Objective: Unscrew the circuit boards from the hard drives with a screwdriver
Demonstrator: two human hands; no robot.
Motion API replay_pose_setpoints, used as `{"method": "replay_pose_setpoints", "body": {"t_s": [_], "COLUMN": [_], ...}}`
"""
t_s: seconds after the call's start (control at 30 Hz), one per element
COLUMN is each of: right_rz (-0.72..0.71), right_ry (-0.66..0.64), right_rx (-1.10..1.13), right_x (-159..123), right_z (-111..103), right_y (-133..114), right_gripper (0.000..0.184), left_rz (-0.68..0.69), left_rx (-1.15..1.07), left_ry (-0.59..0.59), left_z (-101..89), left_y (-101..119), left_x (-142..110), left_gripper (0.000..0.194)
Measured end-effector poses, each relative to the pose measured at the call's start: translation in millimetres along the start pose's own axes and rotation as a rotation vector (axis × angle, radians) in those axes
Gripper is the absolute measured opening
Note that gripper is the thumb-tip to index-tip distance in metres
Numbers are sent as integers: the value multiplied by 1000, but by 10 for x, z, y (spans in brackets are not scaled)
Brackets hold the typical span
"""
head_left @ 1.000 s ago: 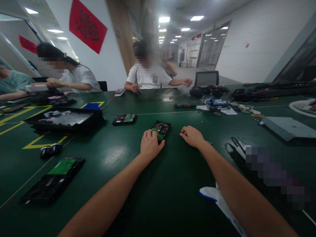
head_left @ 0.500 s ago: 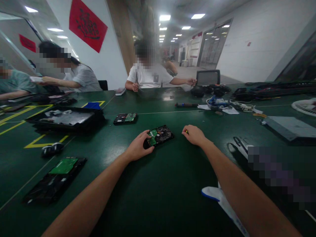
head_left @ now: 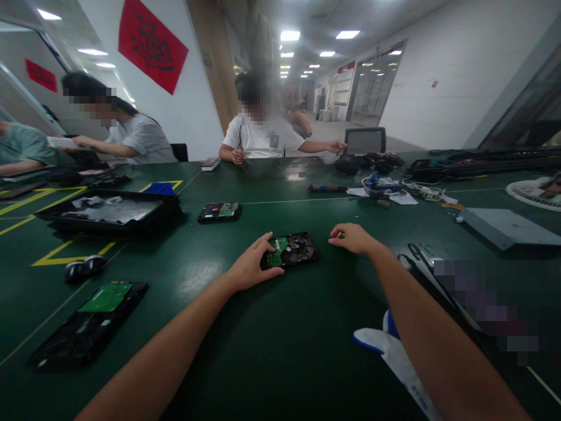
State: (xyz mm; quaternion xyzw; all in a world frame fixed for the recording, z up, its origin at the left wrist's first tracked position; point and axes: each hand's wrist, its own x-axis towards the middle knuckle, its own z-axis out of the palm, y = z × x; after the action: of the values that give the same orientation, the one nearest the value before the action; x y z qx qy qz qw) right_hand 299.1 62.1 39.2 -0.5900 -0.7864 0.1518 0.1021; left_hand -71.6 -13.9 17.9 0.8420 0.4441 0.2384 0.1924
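A hard drive [head_left: 300,250] with its green circuit board facing up lies on the green table. My left hand [head_left: 253,263] is closed around the drive's left end, thumb at the near edge and fingers over the board. To the right, apart from the drive, my right hand [head_left: 353,238] is closed in a pinch. A small bit of yellow shows between its fingers; the rest of that thing is hidden. A second hard drive [head_left: 219,211] lies farther back, and a larger one [head_left: 94,318] with a green board sits at the near left.
A black tray [head_left: 109,213] stands at left behind a dark shiny object [head_left: 85,268]. A white-and-blue glove [head_left: 394,356] lies beneath my right forearm. At right is a grey metal box [head_left: 511,227]. A dark rod-like tool [head_left: 328,188] lies beyond my hands; a person [head_left: 263,137] sits opposite.
My left hand has turned the hard drive slightly, so it lies more nearly level across the view. My right hand stays pinched beside it. The whole view has shifted a little.
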Motion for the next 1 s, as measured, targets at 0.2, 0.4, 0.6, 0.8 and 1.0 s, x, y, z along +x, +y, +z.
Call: {"method": "replay_pose_setpoints", "body": {"t_s": [0.2,0.4,0.6,0.8,1.0], "right_rz": [1,67,163,20,28], "right_ry": [15,-76,-84,-10,7], "right_rx": [-24,96,126,-39,-66], "right_x": [86,241,204,70,84], "right_z": [85,35,-59,28,74], "right_y": [-60,-21,66,-1,-57], "right_gripper": [13,16,18,20,12], "left_rz": [11,20,17,11,3], "left_rx": [25,51,43,43,33], "left_ry": [41,5,-18,-18,-7], "left_z": [36,37,63,73,89], "left_y": [-50,-55,-53,-48,-56], "left_x": [1,64,122,101,87], "left_gripper": [57,56,58,57,59]}}
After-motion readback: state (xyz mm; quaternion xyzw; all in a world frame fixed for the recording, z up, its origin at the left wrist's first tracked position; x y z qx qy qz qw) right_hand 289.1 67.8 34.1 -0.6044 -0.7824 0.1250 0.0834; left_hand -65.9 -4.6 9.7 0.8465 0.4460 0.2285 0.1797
